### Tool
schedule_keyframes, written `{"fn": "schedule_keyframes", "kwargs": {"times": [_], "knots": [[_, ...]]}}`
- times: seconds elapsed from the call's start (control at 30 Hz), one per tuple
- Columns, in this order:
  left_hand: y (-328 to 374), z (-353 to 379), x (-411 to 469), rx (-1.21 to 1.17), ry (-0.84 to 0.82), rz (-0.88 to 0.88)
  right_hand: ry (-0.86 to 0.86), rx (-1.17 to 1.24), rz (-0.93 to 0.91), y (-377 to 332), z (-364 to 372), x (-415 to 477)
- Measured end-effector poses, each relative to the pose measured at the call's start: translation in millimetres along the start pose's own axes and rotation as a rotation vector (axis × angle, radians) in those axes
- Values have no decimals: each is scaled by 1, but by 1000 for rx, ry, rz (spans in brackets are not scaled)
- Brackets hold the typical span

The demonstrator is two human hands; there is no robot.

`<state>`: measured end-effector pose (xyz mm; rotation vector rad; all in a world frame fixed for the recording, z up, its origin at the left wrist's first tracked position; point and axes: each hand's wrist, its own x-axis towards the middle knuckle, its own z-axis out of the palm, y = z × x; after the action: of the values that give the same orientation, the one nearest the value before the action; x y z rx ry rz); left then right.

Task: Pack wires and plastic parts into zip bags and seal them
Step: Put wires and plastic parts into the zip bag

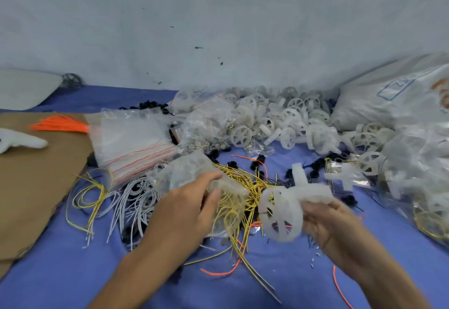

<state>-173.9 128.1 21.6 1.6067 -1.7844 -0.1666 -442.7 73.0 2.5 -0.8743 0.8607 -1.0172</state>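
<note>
My left hand (187,201) pinches a clear zip bag (194,175) between thumb and fingers, low over a tangle of yellow wires (235,197). My right hand (325,221) grips white plastic wheel parts (281,214), one spoked wheel hanging toward the bag and more white pieces bunched above the fingers. The bag's mouth faces the wheel, a short gap apart. White wires (136,201) lie to the left of my left hand.
A stack of empty zip bags (131,138) lies on the blue cloth (73,272). A heap of white wheels (279,119) runs along the wall. Filled bags (418,163) and a large sack (398,94) stand right. Brown cardboard (31,187) with orange wires (60,125) lies left.
</note>
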Motion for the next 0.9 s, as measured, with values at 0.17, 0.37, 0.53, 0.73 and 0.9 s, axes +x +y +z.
{"fn": "schedule_keyframes", "kwargs": {"times": [0.17,0.37,0.53,0.73,0.9], "knots": [[3,-2,1,47,28,32,-44,77,-4,37,44,-31],[5,-5,4,21,33,26,183,-36,-166,57,89,-16],[6,-4,3,57,40,35,172,-22,-171,74,118,-11],[0,-7,6,60,58,42,169,-97,-286,73,98,-33],[0,-8,7,114,34,79,22,-100,-114,77,74,-54]]}}
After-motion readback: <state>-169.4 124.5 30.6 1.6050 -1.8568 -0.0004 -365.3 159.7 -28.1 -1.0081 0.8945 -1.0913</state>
